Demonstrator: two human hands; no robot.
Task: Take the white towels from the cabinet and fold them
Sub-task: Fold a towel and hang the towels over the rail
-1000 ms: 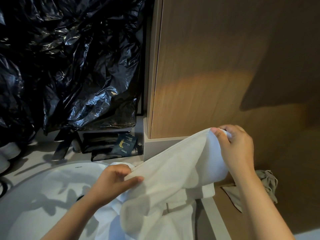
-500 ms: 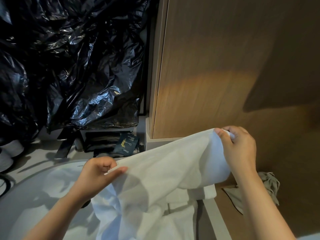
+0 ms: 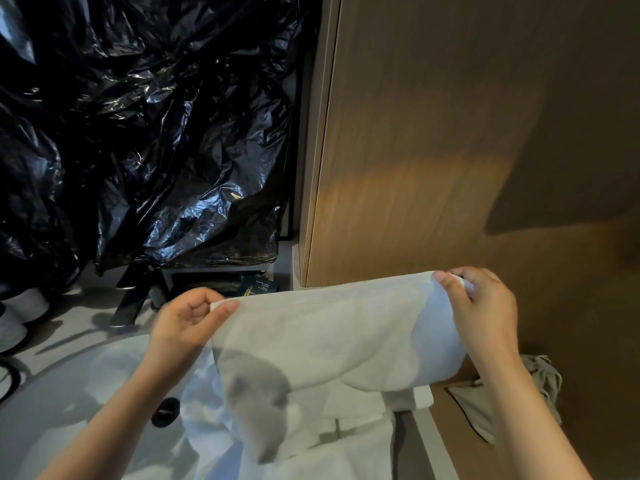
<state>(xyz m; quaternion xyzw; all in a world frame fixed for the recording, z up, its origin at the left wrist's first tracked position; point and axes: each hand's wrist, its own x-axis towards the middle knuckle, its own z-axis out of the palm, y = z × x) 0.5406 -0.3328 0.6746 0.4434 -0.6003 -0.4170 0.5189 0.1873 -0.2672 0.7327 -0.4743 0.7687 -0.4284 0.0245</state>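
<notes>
White towel [image 3: 329, 334], head view: held in the air over the right rim of the washbasin [image 3: 86, 393] and a heap of white towels [image 3: 353, 445], before the wooden cabinet door [image 3: 450, 133]. Left hand [image 3: 183, 323] and right hand [image 3: 481, 313] each pinch a top corner. Within the last second the left hand has travelled outward; the top edge now runs level and taut, so the first fold can likely begin.

wood panel [image 3: 433, 133], black plastic sheeting [image 3: 138, 133]
</notes>
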